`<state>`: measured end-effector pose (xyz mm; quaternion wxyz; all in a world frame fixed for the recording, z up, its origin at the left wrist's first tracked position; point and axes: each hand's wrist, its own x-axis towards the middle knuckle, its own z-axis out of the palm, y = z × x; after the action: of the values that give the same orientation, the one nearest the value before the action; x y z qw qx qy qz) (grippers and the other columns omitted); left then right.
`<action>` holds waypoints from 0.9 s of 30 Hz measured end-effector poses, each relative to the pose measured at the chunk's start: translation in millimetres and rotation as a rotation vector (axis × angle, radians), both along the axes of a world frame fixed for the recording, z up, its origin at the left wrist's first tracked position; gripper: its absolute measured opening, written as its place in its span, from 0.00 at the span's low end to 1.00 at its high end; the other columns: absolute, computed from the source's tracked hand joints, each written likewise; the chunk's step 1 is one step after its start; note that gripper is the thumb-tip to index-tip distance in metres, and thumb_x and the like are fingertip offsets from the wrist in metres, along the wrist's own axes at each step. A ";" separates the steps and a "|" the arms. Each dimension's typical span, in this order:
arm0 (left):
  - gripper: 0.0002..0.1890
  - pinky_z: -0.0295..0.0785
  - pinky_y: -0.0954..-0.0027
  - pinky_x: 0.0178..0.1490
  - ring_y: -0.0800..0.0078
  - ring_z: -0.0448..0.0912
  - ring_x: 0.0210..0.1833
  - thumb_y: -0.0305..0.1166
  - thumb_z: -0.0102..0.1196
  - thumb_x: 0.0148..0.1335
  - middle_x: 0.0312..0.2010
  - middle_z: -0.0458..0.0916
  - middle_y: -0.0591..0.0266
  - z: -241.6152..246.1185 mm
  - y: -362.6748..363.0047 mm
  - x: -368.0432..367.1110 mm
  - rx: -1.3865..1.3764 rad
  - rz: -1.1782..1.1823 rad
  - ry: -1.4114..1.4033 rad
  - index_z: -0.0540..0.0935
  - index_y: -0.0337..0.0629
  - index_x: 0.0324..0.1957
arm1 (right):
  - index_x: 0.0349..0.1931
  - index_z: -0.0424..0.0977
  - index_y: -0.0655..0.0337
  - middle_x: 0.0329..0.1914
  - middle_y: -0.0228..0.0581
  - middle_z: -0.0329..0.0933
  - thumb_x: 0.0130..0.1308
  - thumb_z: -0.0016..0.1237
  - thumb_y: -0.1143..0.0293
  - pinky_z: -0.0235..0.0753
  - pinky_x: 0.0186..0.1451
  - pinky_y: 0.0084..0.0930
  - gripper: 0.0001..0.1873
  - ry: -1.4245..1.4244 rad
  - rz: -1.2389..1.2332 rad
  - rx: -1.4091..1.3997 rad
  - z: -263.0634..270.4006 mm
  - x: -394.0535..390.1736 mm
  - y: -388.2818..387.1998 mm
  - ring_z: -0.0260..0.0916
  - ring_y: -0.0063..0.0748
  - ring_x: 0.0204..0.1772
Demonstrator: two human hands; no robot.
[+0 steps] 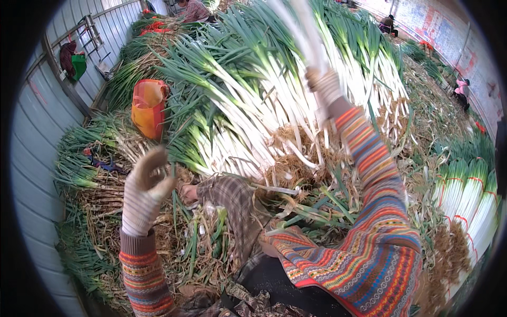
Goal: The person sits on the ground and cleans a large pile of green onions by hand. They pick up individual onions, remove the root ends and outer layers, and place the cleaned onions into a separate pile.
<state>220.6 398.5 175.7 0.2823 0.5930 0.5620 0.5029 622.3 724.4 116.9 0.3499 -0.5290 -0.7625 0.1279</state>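
My right hand [325,85], in a pale knitted glove, is raised over a large heap of long green onions [253,95]. It grips a whitish stalk [307,35], blurred by motion, that points to the top of the view. The heap lies with green leaves away from me and white stems and brown roots towards me. At the left, my gloved left hand [146,190] is held up with thumb and fingers apart and nothing visible between them. Beneath it are dry husks and untrimmed onions [107,198]. My knee in checked trousers [229,198] is between the hands.
An orange-red bag [148,107] stands left of the heap. Tied onion bundles [463,198] lie at the right. Loose leaves [324,206] litter the ground before me. A corrugated metal wall [47,107] bounds the left. Other people [196,11] sit farther off.
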 end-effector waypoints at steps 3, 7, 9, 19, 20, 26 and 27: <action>0.28 0.75 0.70 0.58 0.69 0.78 0.53 0.27 0.62 0.55 0.51 0.79 0.56 -55.4 -29.5 -40.6 -0.225 0.132 -0.082 0.73 0.36 0.59 | 0.60 0.65 0.70 0.50 0.60 0.76 0.59 0.55 0.49 0.77 0.55 0.40 0.37 -0.144 -0.418 -0.015 69.2 98.4 59.4 0.77 0.51 0.52; 0.24 0.75 0.71 0.53 0.73 0.79 0.48 0.26 0.62 0.56 0.45 0.81 0.59 -125.5 -121.7 -111.3 -0.415 0.402 0.045 0.74 0.34 0.55 | 0.66 0.59 0.73 0.64 0.68 0.65 0.57 0.53 0.40 0.61 0.71 0.41 0.48 -0.413 -0.567 0.162 61.9 113.8 97.5 0.62 0.59 0.69; 0.23 0.75 0.71 0.52 0.73 0.78 0.48 0.26 0.61 0.57 0.44 0.80 0.60 -140.1 -142.7 -120.1 -0.450 0.446 0.005 0.75 0.34 0.55 | 0.67 0.59 0.68 0.66 0.60 0.64 0.58 0.53 0.41 0.67 0.67 0.42 0.46 -0.411 -0.470 0.256 48.5 86.9 107.3 0.65 0.55 0.67; 0.23 0.73 0.66 0.56 0.64 0.80 0.51 0.31 0.60 0.57 0.48 0.82 0.48 -152.7 -233.0 -127.1 -0.445 0.392 0.137 0.76 0.34 0.55 | 0.57 0.71 0.63 0.50 0.53 0.78 0.63 0.52 0.63 0.77 0.53 0.36 0.23 -0.794 1.181 -0.138 -100.3 -316.4 -128.6 0.78 0.48 0.50; 0.24 0.73 0.65 0.54 0.61 0.80 0.50 0.34 0.60 0.57 0.46 0.82 0.46 -144.4 -245.9 -128.1 -0.526 0.395 0.150 0.76 0.34 0.55 | 0.56 0.72 0.62 0.48 0.53 0.79 0.62 0.52 0.63 0.77 0.53 0.38 0.23 -0.890 1.300 -0.152 -94.9 -351.3 -164.3 0.78 0.51 0.49; 0.20 0.74 0.56 0.50 0.51 0.78 0.44 0.33 0.59 0.54 0.38 0.78 0.49 -177.0 -318.8 -131.6 -0.950 0.364 0.532 0.76 0.37 0.49 | 0.54 0.72 0.61 0.45 0.58 0.78 0.62 0.53 0.58 0.75 0.54 0.42 0.23 -0.872 1.534 -0.121 -202.7 -544.2 -265.4 0.76 0.56 0.50; 0.16 0.74 0.56 0.48 0.52 0.78 0.41 0.34 0.59 0.53 0.35 0.77 0.49 -180.9 -309.5 -130.0 -0.915 0.317 0.560 0.76 0.39 0.44 | 0.53 0.73 0.63 0.44 0.60 0.78 0.62 0.52 0.58 0.74 0.55 0.43 0.23 -0.860 1.451 -0.252 -227.2 -567.7 -256.4 0.75 0.58 0.51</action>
<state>90.6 89.0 -5.2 0.2716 0.4293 0.8587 0.0672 54.6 468.0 -110.3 -0.2004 0.0532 -0.9592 0.1924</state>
